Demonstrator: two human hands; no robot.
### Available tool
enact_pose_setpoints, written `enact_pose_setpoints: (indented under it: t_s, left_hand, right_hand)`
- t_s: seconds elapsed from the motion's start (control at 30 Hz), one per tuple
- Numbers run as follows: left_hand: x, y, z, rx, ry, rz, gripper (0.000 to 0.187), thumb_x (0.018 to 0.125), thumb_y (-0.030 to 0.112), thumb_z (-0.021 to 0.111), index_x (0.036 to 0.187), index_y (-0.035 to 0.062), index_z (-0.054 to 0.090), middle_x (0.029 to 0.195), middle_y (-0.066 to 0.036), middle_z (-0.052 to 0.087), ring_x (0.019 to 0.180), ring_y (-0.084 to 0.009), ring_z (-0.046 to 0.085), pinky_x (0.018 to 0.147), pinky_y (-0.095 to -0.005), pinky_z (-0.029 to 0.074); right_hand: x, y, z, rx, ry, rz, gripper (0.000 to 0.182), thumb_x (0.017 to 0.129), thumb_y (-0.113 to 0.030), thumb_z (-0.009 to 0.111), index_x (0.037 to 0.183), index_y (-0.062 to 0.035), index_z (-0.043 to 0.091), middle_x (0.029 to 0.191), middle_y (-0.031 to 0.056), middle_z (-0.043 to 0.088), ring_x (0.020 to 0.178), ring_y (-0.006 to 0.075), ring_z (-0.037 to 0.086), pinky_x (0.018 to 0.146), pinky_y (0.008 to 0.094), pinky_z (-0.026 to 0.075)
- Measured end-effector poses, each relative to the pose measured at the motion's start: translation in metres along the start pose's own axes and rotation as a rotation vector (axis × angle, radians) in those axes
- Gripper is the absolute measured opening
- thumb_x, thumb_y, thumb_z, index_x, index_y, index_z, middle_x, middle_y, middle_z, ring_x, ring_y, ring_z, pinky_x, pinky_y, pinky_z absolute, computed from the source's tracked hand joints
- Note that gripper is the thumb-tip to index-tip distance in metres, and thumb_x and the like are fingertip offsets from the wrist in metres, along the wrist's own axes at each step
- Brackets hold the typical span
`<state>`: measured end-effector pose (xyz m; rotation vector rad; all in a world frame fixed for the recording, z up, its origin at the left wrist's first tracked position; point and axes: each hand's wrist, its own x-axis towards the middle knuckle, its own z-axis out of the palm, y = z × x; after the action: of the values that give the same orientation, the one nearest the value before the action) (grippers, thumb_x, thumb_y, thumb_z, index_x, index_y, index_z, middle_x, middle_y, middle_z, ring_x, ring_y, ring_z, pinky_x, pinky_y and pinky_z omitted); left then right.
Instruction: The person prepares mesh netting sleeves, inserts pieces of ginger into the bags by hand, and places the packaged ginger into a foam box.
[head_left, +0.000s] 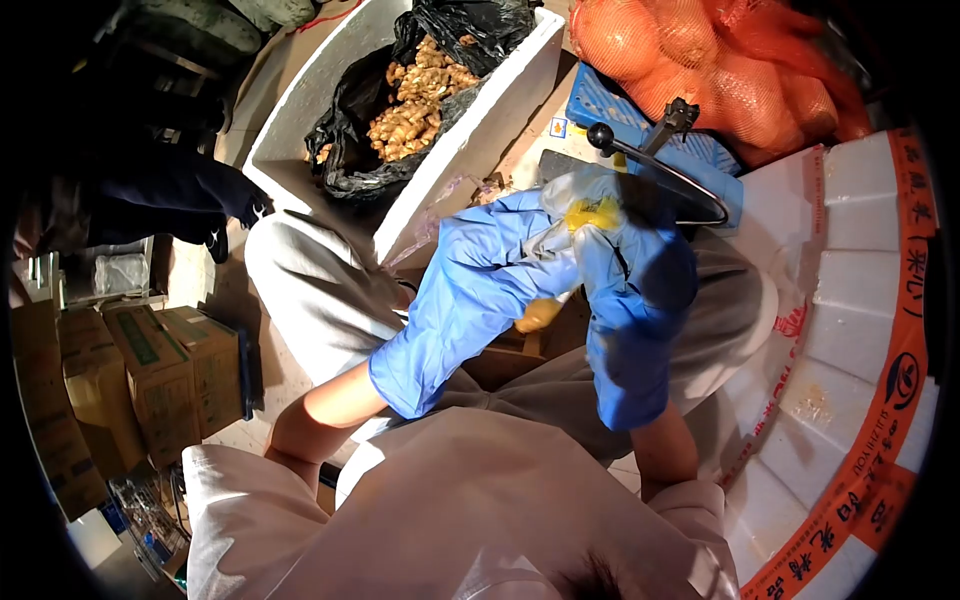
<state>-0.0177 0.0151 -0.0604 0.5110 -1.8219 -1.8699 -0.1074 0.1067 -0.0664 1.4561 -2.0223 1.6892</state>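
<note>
My hands wear blue gloves and meet over my lap, in front of a small metal device with a curved lever and black ball knob. My left hand comes in from the left, fingers curled together toward the right one. Partly in shadow, my right hand is closed against it. A bright yellow patch shows between the fingers; I cannot tell what they grip. Just below the hands, a yellow-brown lump is partly covered by the left glove.
A white foam box lined with a black plastic bag holds ginger. Orange mesh sacks lie on a blue crate. White foam boxes with red tape line the right. Cardboard boxes stand left, below another person's dark-clothed legs.
</note>
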Motion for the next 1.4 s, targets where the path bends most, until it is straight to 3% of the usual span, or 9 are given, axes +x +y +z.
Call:
enact_pose_setpoints:
  t_s: [0.27,0.47,0.67,0.87,0.97,1.1,1.17,1.27,1.4]
  left_hand:
    - [0.003,0.011,-0.007,0.217,0.032,0.091,0.023,0.069,0.012,0.066,0.087,0.0004,0.061,0.079,-0.004,0.06,0.069,-0.0108,0.053,0.065,-0.0219,0.041]
    - [-0.004,0.024,-0.012,0.24,0.0,0.022,0.016,0.071,0.01,0.062,0.084,-0.0003,0.062,0.077,-0.006,0.06,0.071,-0.0127,0.054,0.066,-0.023,0.041]
    - [-0.013,0.027,-0.015,0.496,-0.022,0.237,0.021,0.069,0.012,0.065,0.085,-0.0008,0.06,0.085,-0.007,0.058,0.073,-0.0132,0.052,0.068,-0.0233,0.04]
    - [-0.008,0.03,-0.027,-0.262,-0.239,0.003,0.023,0.078,0.018,0.057,0.067,-0.0025,0.057,0.069,-0.009,0.057,0.065,-0.0171,0.055,0.061,-0.0259,0.043]
    - [-0.015,0.014,-0.03,-0.587,-0.283,-0.038,0.028,0.08,0.023,0.053,0.066,-0.0015,0.054,0.07,-0.012,0.056,0.064,-0.0219,0.053,0.063,-0.0296,0.042]
    - [-0.018,0.008,-0.031,-0.489,-0.296,0.047,0.037,0.082,0.037,0.039,0.065,0.0042,0.046,0.052,-0.007,0.043,0.05,-0.0191,0.045,0.055,-0.0289,0.038]
    - [-0.028,0.003,-0.041,-0.486,-0.26,-0.135,0.036,0.081,0.037,0.037,0.075,0.0025,0.046,0.065,-0.011,0.046,0.053,-0.0211,0.046,0.061,-0.0306,0.041]
    - [-0.018,0.006,-0.043,-0.324,-0.474,0.013,0.036,0.081,0.038,0.035,0.085,0.0037,0.046,0.071,-0.01,0.047,0.054,-0.0217,0.046,0.061,-0.0328,0.041]
    - [-0.022,0.02,-0.03,-0.542,-0.245,-0.153,0.036,0.075,0.033,0.057,0.059,0.0013,0.05,0.056,-0.009,0.052,0.054,-0.0206,0.051,0.057,-0.0295,0.042]
  right_hand:
    - [-0.003,0.011,0.002,0.021,0.133,-0.101,0.025,0.068,0.002,0.056,0.092,0.0028,0.05,0.095,0.0165,0.054,0.083,0.0277,0.053,0.072,0.0321,0.043]
    - [0.002,0.013,-0.021,0.738,0.202,0.288,0.031,0.072,-0.001,0.055,0.102,0.0028,0.048,0.102,0.0146,0.053,0.091,0.0237,0.052,0.077,0.0293,0.042]
    - [0.012,0.017,-0.025,1.272,-0.092,0.243,0.037,0.076,-0.001,0.052,0.111,0.0039,0.043,0.111,0.0175,0.049,0.1,0.0242,0.049,0.083,0.0298,0.042]
    - [0.023,-0.005,-0.02,0.564,-0.084,0.326,0.035,0.075,-0.013,0.053,0.103,0.006,0.05,0.098,0.0139,0.056,0.087,0.0188,0.055,0.078,0.0283,0.042]
    - [0.03,0.006,-0.019,0.773,-0.066,0.338,0.028,0.067,0.004,0.058,0.095,0.002,0.056,0.085,0.0076,0.058,0.075,0.0119,0.055,0.069,0.0225,0.045]
    - [0.045,0.0,-0.019,0.692,-0.094,0.332,0.024,0.069,0.005,0.054,0.093,0.0023,0.056,0.083,0.0084,0.058,0.079,0.0144,0.056,0.071,0.0242,0.045]
    - [0.048,0.006,-0.021,0.624,-0.191,0.217,0.025,0.07,0.007,0.051,0.094,0.0035,0.054,0.084,0.0098,0.058,0.082,0.0159,0.056,0.073,0.0251,0.044]
    - [0.046,0.006,-0.022,0.543,-0.293,0.074,0.022,0.069,0.008,0.052,0.09,0.0038,0.055,0.087,0.012,0.058,0.085,0.0175,0.055,0.075,0.025,0.044]
    - [0.042,-0.004,-0.025,0.458,-0.452,-0.075,0.016,0.067,0.003,0.059,0.082,0.0028,0.055,0.086,0.014,0.058,0.079,0.0216,0.056,0.072,0.0284,0.043]
